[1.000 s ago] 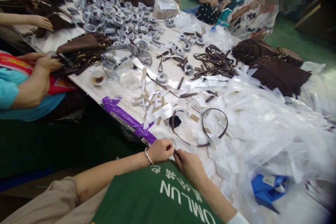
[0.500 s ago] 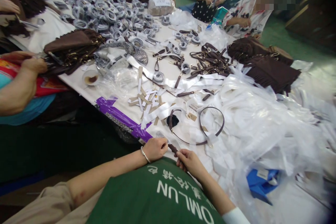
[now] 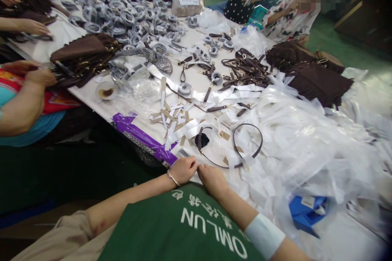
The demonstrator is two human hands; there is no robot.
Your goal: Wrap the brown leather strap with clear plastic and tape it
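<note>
At the table's near edge, my left hand (image 3: 184, 169) and my right hand (image 3: 212, 177) meet with fingers pinched together. What they hold between them is too small or hidden to make out. Just beyond them a thin brown strap (image 3: 261, 140) lies in a loop, with a small black object (image 3: 202, 140) by its left part. Further left are scattered white and tan strips (image 3: 171, 120). Brown straps with metal clasps (image 3: 245, 69) form a pile farther back.
Purple tape (image 3: 143, 138) runs along the near left edge. Plastic bags (image 3: 290, 130) cover the right side, with a blue packet (image 3: 308, 212). Coiled wrapped straps (image 3: 122, 12) and brown bags (image 3: 82, 55) lie back left. Several people are around the table.
My right hand has moved up against my left hand, and the brown strap piece between them is hidden from sight. At the far left, another person's hand now reaches over the table.
</note>
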